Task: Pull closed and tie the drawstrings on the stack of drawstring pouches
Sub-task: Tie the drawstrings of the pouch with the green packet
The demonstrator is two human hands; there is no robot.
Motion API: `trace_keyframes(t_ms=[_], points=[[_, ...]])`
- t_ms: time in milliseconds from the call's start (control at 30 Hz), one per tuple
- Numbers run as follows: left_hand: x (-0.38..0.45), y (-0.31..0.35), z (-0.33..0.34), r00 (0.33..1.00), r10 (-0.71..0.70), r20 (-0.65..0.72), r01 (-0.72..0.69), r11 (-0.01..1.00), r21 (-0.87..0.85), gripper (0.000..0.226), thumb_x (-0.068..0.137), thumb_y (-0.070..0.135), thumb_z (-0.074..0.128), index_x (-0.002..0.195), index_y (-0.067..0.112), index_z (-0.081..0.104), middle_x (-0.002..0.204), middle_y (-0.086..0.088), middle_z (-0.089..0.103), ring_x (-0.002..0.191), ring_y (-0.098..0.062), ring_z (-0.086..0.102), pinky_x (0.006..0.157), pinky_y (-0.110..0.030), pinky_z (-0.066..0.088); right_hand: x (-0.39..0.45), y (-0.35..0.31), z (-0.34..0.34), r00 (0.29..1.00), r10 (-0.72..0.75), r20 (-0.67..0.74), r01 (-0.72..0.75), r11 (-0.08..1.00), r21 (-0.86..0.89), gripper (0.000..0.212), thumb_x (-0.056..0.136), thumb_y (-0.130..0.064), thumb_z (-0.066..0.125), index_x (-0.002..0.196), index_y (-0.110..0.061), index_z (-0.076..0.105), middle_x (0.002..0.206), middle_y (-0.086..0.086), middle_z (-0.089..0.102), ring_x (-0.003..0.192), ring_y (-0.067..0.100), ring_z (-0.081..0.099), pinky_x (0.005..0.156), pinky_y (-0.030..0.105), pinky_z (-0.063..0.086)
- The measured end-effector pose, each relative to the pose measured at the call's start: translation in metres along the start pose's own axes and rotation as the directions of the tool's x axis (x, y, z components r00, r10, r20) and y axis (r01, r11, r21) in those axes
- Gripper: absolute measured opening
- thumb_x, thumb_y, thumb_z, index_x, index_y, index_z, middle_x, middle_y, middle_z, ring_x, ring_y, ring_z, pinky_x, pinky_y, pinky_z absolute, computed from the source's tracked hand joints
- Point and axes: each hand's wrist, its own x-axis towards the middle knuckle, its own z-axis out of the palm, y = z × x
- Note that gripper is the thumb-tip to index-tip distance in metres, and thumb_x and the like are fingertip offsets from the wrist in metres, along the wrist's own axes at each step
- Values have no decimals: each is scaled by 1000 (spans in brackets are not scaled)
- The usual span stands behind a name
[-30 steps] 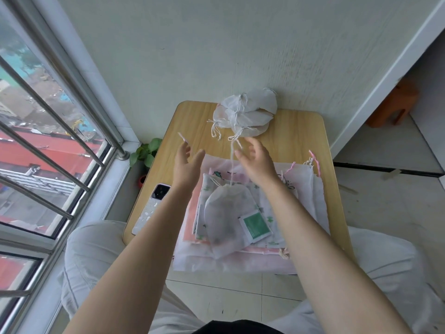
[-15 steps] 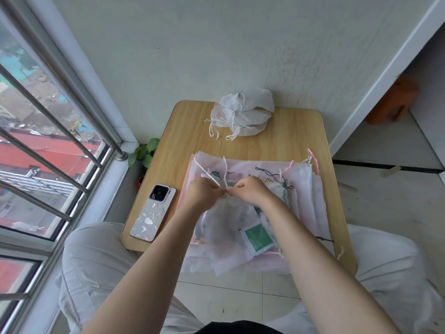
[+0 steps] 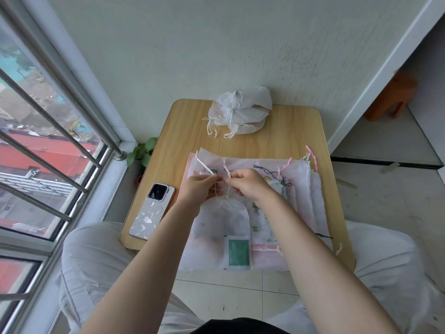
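A small white mesh pouch [image 3: 222, 220] with its neck gathered lies on top of a stack of flat pouches [image 3: 305, 189] on the wooden table [image 3: 183, 131]. My left hand [image 3: 198, 188] and my right hand [image 3: 249, 184] meet just above the gathered neck. Each hand pinches the pouch's white drawstring [image 3: 220, 186], whose loose ends stick up between the fingers. A green-and-white packet [image 3: 238, 252] lies on the stack near the table's front edge. A pile of closed, tied white pouches [image 3: 240, 112] sits at the table's far edge.
A phone [image 3: 152, 211] in a pale patterned case lies at the table's left front corner. A barred window runs along the left. A small green plant [image 3: 142, 151] stands on the floor beside the table. An orange stool [image 3: 390, 96] is at the far right. My knees flank the table.
Both hands came down from raised, spread positions with the cord stretched upward, and now meet at the pouch's neck, pinching the drawstring. The pouch now lies straight with its neck gathered.
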Motion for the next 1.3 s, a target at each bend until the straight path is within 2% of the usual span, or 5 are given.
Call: trace_keyframes(t_ms=[333,567,867,1067,1300], points=[[-10,12,-4,978,83,192,-155,905,397,27,91,24,61,71,7,67,69,-4,65,63,-11,54,65,-19,42,10,-33,20,984,-177,5,177,984,5,14,89,-26,68,91,-16,76,60,-10,66,57,4,63,62,21,50],[-5,10,-16,984,126,126,-161,931,328,31,94,14,57,65,10,66,59,-2,60,52,-8,50,58,-15,41,18,-37,25,993,-113,37,114,822,-557,46,97,-51,39,64,-24,53,74,-4,61,87,21,61,86,38,45],[2,6,-14,990,97,99,-116,970,213,20,95,18,60,91,4,75,64,-1,64,49,-6,50,48,-14,37,21,-31,7,996,-84,8,68,741,-668,50,97,-45,37,76,-11,67,101,1,65,100,19,52,88,36,44],[2,4,1,979,64,195,-96,982,161,32,95,24,62,66,11,66,58,1,61,52,-10,47,50,-20,34,11,-29,5,987,-158,14,156,949,-274,27,95,-22,43,92,-20,71,88,-6,70,89,14,64,83,32,51],[7,2,7,997,47,63,-52,996,75,24,94,22,63,79,6,72,66,-5,65,53,-12,47,44,-16,33,11,-13,-7,996,-93,-6,83,916,-391,31,92,-27,53,91,2,64,79,3,63,78,19,58,70,32,44]])
